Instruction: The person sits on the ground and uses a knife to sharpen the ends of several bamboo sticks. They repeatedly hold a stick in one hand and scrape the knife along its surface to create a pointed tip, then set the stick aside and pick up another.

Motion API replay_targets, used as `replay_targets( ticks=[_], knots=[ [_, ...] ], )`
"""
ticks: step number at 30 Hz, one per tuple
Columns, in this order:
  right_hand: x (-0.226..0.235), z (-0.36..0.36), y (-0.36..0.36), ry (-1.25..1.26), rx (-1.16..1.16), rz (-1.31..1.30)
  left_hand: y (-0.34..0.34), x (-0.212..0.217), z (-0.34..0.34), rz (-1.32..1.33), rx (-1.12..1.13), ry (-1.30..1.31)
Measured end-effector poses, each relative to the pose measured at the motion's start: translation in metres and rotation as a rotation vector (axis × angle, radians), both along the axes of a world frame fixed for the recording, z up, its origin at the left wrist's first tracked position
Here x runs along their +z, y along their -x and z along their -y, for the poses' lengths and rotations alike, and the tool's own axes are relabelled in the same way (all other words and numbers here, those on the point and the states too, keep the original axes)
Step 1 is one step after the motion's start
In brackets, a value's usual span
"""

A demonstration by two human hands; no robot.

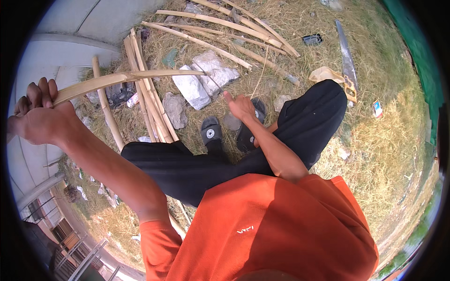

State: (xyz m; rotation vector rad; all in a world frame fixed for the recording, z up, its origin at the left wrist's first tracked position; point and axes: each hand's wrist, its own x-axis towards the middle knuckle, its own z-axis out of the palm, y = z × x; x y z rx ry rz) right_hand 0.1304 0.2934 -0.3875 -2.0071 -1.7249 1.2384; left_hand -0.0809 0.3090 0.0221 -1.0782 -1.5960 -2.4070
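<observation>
My left hand (40, 114), raised at the far left, is closed round one end of a long split bamboo strip (112, 80). The strip runs to the right, and its far end lies over a white stone block (192, 91). My right hand (242, 107) is closed on a thin, dark, blade-like tool (214, 83), whose handle is mostly hidden in the fingers. This tool slants up and left to the strip's tip; whether the two touch, I cannot tell. A second pale stone (215, 70) sits just behind the block.
Several split bamboo strips (152, 100) lie left of the stones, beside a bamboo pole (107, 105). More bamboo pieces (225, 25) lie ahead. A handsaw (346, 56) rests on dry grass at the right, near my knee. A pale wall (70, 51) stands at the left.
</observation>
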Motion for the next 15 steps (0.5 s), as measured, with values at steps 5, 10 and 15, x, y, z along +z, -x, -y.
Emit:
replay_targets(
  ticks=[5,10,15],
  knots=[
    [0.033,0.006,-0.009,-0.030,0.110,-0.222,0.010,-0.001,0.003,-0.049,-0.006,0.009],
    [0.007,0.000,-0.018,0.111,0.107,0.116,0.009,0.000,0.004,-0.063,0.026,0.074],
    [0.042,0.000,-0.020,0.064,0.277,-0.276,0.043,-0.002,0.020,-0.097,-0.117,0.120]
  ],
)
